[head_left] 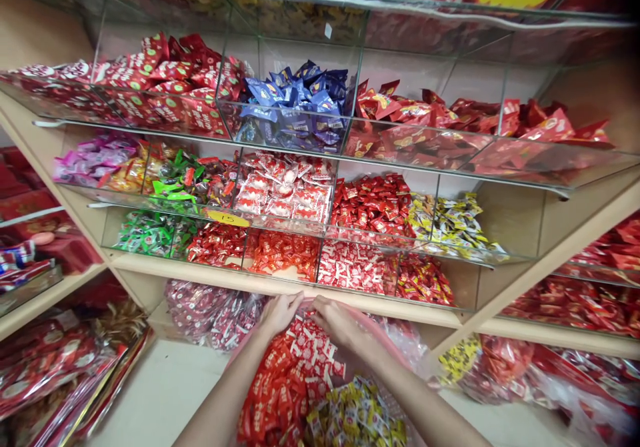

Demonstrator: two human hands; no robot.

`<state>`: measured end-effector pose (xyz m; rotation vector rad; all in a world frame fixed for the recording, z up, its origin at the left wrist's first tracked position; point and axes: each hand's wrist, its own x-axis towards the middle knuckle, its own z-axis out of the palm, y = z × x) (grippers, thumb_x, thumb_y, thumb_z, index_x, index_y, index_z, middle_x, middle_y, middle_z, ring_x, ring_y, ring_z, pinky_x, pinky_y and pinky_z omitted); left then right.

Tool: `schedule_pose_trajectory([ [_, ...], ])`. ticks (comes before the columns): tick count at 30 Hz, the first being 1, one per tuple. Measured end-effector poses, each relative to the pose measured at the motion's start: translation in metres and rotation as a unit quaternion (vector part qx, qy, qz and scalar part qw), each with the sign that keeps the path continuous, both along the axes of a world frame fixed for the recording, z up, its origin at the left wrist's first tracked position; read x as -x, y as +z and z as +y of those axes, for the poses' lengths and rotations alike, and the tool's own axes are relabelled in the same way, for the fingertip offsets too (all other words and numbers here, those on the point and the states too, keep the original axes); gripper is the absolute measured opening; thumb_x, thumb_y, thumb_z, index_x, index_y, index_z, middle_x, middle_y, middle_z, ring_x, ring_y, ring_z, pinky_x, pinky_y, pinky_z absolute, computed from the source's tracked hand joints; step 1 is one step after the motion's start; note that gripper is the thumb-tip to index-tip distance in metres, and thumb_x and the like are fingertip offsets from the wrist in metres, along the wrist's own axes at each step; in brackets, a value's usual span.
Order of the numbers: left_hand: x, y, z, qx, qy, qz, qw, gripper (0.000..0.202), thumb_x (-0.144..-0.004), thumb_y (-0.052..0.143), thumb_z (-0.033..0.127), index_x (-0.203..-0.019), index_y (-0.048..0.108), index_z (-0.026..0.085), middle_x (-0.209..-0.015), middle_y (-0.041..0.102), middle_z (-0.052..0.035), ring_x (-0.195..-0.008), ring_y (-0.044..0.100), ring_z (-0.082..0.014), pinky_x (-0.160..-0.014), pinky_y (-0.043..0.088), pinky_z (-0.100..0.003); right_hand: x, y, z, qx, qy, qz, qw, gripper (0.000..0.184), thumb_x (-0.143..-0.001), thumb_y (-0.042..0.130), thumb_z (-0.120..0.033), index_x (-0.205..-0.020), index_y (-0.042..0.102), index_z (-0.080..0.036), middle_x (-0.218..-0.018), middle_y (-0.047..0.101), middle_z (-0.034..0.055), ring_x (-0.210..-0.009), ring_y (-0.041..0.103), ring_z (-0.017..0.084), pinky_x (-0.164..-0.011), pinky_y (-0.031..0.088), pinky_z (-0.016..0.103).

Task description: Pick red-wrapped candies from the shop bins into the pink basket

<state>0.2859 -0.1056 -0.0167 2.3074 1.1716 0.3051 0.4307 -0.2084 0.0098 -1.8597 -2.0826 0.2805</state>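
A pink basket (373,325) is in front of me, below the shelves. In it lie orange-red wrapped candies (273,387), red-and-white wrapped candies (311,348) and yellow-wrapped candies (357,417). My left hand (281,312) is closed on the basket's far rim. Beside it, a short gap to the right, my right hand (334,320) grips the same rim with bent fingers. Both hands are just under the front edge of the wooden shelf (280,282). The fingertips are partly hidden.
Clear bins above hold red-and-white candies (353,267), orange candies (285,254), blue packets (300,97) and yellow-and-white candies (453,220). A yellow price tag (227,218) marks one ledge. Bags of candy (215,310) lie beneath the shelf. Stacked red packages (47,360) stand at the left.
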Motion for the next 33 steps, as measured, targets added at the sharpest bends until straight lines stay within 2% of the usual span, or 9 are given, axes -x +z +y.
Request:
schedule_pose_trajectory([
  [4, 0.001, -0.001, 0.000, -0.007, -0.007, -0.007, 1.000, 0.062, -0.081, 0.016, 0.062, -0.110, 0.060, 0.030, -0.097, 0.068, -0.0041, -0.090, 0.061, -0.0207, -0.070, 0.040, -0.023, 0.003, -0.016, 0.005, -0.007, 0.013, -0.047, 0.999, 0.017, -0.082, 0.040, -0.016, -0.092, 0.054, -0.017, -0.096, 0.059, 0.0061, -0.083, 0.054, 0.016, -0.071, 0.041, 0.025],
  [8, 0.000, 0.000, 0.000, -0.004, -0.005, 0.002, 1.000, 0.063, -0.081, 0.017, 0.062, -0.108, 0.061, 0.027, -0.099, 0.067, -0.0044, -0.089, 0.061, -0.0201, -0.072, 0.039, -0.022, 0.003, -0.021, 0.007, 0.003, 0.007, -0.089, 0.996, 0.018, -0.081, 0.039, -0.013, -0.092, 0.053, -0.018, -0.097, 0.058, 0.0059, -0.085, 0.054, 0.016, -0.070, 0.040, 0.025],
  [11, 0.000, 0.000, 0.000, -0.002, -0.006, 0.002, 1.000, 0.063, -0.081, 0.017, 0.062, -0.109, 0.061, 0.026, -0.100, 0.067, -0.0046, -0.089, 0.061, -0.0207, -0.072, 0.039, -0.023, 0.003, -0.024, 0.006, -0.003, 0.010, -0.085, 0.996, 0.018, -0.081, 0.040, -0.012, -0.090, 0.054, -0.019, -0.095, 0.057, 0.0058, -0.084, 0.053, 0.016, -0.069, 0.040, 0.025],
  [14, 0.000, 0.001, 0.000, 0.013, -0.006, -0.006, 1.000, 0.058, -0.082, 0.023, 0.059, -0.110, 0.060, 0.025, -0.103, 0.066, -0.0039, -0.095, 0.059, -0.0208, -0.075, 0.038, -0.022, 0.001, -0.021, 0.004, -0.026, 0.018, -0.070, 0.997, 0.015, -0.083, 0.040, -0.017, -0.088, 0.054, -0.018, -0.092, 0.057, 0.0063, -0.081, 0.053, 0.016, -0.069, 0.040, 0.026],
  [18, 0.001, 0.003, -0.001, 0.038, 0.000, -0.006, 0.999, 0.052, -0.083, 0.028, 0.056, -0.113, 0.058, 0.026, -0.107, 0.064, -0.0022, -0.100, 0.057, -0.0206, -0.080, 0.038, -0.022, -0.010, -0.003, 0.002, -0.085, 0.007, -0.041, 0.996, 0.019, -0.087, 0.034, -0.023, -0.086, 0.053, -0.019, -0.088, 0.055, 0.0045, -0.079, 0.052, 0.014, -0.071, 0.040, 0.025],
  [22, 0.001, 0.004, -0.001, 0.032, 0.001, -0.004, 0.999, 0.051, -0.082, 0.029, 0.056, -0.115, 0.056, 0.027, -0.109, 0.063, -0.0018, -0.101, 0.057, -0.0204, -0.078, 0.038, -0.022, -0.039, 0.016, 0.008, -0.144, -0.085, 0.001, 0.986, 0.019, -0.087, 0.033, -0.023, -0.088, 0.052, -0.020, -0.087, 0.055, 0.0038, -0.076, 0.052, 0.013, -0.068, 0.039, 0.023],
  [26, 0.002, 0.005, -0.001, 0.025, 0.002, -0.001, 1.000, 0.052, -0.082, 0.028, 0.057, -0.116, 0.055, 0.028, -0.110, 0.063, -0.0013, -0.100, 0.057, -0.0204, -0.076, 0.038, -0.021, -0.072, 0.022, 0.021, -0.155, -0.181, 0.023, 0.971, 0.016, -0.083, 0.038, -0.022, -0.085, 0.054, -0.018, -0.085, 0.058, 0.0040, -0.072, 0.053, 0.013, -0.064, 0.037, 0.023],
  [29, 0.002, 0.006, -0.001, 0.028, -0.001, 0.000, 1.000, 0.053, -0.082, 0.027, 0.057, -0.117, 0.055, 0.029, -0.108, 0.064, -0.0011, -0.098, 0.058, -0.0202, -0.074, 0.038, -0.020, -0.084, 0.022, 0.031, -0.092, -0.255, 0.016, 0.962, 0.014, -0.079, 0.045, -0.024, -0.078, 0.056, -0.017, -0.076, 0.060, 0.0042, -0.069, 0.055, 0.013, -0.060, 0.036, 0.022],
  [33, 0.002, 0.004, 0.001, 0.024, -0.008, -0.010, 1.000, 0.055, -0.082, 0.024, 0.058, -0.117, 0.055, 0.028, -0.106, 0.065, -0.0015, -0.097, 0.059, -0.0198, -0.073, 0.039, -0.021, -0.080, 0.025, 0.042, 0.024, -0.351, -0.007, 0.936, 0.022, -0.071, 0.055, -0.037, -0.073, 0.059, -0.016, -0.073, 0.063, 0.0077, -0.068, 0.058, 0.017, -0.054, 0.034, 0.023],
])
